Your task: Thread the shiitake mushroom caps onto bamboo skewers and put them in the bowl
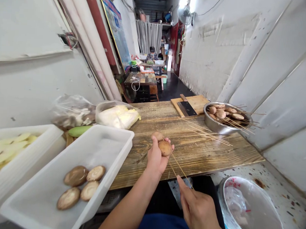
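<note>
The left fingers [161,155] grasp two mushrooms [164,148] mid-frame. The right fingers [190,193], lower right of center, pinch thin sticks [179,167].

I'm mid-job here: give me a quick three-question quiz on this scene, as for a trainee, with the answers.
1. How many loose mushrooms lie in the white tray?
2. True or false: the right hand holds a cleaver.
3. The left hand holds:
A) a metal bowl
B) round mushrooms
C) a plastic bag

Key: 1: four; 2: false, it holds thin sticks; 3: B.
</note>
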`<state>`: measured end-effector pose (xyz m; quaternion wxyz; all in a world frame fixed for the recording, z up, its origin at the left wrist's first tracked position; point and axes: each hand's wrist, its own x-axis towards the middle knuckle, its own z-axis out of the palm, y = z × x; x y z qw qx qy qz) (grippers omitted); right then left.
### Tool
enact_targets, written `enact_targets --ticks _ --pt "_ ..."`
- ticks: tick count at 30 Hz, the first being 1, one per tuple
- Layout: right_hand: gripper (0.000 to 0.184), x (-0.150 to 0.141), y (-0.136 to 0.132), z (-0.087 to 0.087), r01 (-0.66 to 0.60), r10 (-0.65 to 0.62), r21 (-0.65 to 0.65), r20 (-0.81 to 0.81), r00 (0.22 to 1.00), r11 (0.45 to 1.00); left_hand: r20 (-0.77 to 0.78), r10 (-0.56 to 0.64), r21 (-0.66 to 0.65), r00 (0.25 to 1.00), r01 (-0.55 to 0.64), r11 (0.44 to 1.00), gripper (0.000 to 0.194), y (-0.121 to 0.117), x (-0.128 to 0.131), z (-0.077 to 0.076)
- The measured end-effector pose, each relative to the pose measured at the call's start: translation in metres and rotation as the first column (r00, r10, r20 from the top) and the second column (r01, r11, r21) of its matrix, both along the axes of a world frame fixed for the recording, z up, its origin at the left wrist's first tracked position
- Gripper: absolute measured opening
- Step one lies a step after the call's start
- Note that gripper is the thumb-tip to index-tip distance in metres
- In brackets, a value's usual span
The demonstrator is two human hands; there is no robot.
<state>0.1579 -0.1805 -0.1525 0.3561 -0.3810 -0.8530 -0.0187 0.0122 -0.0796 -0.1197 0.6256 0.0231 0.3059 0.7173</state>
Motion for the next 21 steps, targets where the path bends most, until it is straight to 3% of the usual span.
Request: enact_targets --ticks 7,21 --pt "0.046 -0.007 -0.001 -0.009 0.033 -0.030 0.059 -0.052 0.998 0.998 0.073 -0.031 0.031 0.997 0.029 0.999 0.034 -0.002 -0.001 0.004" --pt "0.057 -0.010 0.001 -0.010 0.018 -0.015 0.038 -0.074 0.997 0.999 -0.001 -0.002 0.080 1.000 0.002 0.997 0.031 -0.011 0.006 0.011"
